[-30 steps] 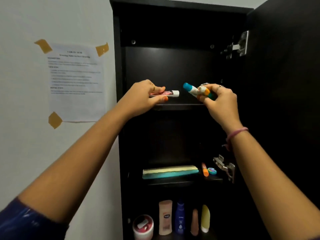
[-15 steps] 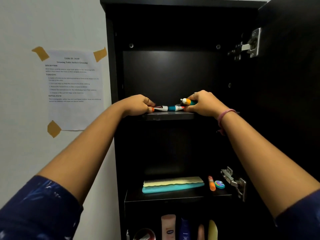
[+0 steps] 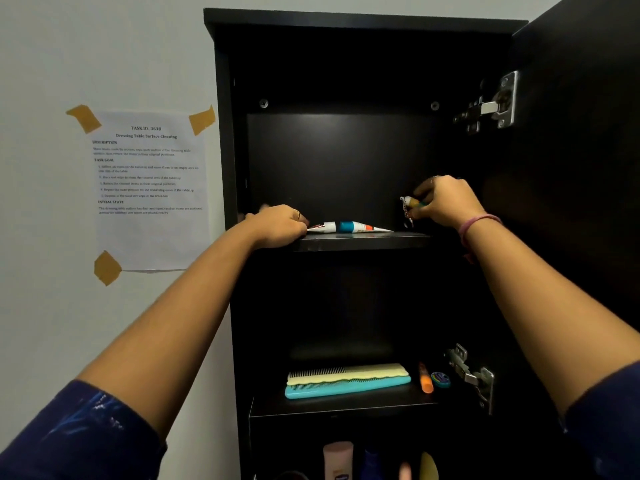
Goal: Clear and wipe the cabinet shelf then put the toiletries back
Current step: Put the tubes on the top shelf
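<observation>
1. We see a tall dark cabinet (image 3: pixel 363 26) with its door (image 3: pixel 588 133) swung open to the right; a metal hinge (image 3: pixel 491 105) shows near the top of the door and another (image 3: pixel 472 375) lower down.
2. On the upper shelf (image 3: pixel 363 241) lie tubes (image 3: pixel 349 226), end to end on their sides near the front edge: white, with teal and red-orange bands. Whether this is one tube or two we cannot tell.
3. The left hand (image 3: pixel 277 225) rests on the left end of that shelf, knuckles up, fingers curled down and touching the left end of the tubes. A ring shows on one finger. Whether the fingers grip the tubes or only touch them we cannot tell.
4. The right hand (image 3: pixel 446 199) is raised just above the right end of the shelf, fingers closed around a small item (image 3: pixel 412 201) with white, yellow-orange and green parts; something thin dangles from it. A pink band (image 3: pixel 479 221) sits on that wrist.
5. Middle shelf (image 3: pixel 346 405): a pale yellow comb (image 3: pixel 346 372) lies on a teal comb (image 3: pixel 346 388); to their right, an orange stick (image 3: pixel 426 379) and a small round tin (image 3: pixel 440 379) just beside it.
6. Lowest visible level: tops of bottles (image 3: pixel 339 459), cut off by the frame edge.
7. A printed sheet (image 3: pixel 149 188) is taped to the wall left of the cabinet.
8. Both arms wear dark blue sleeves (image 3: pixel 79 434).
</observation>
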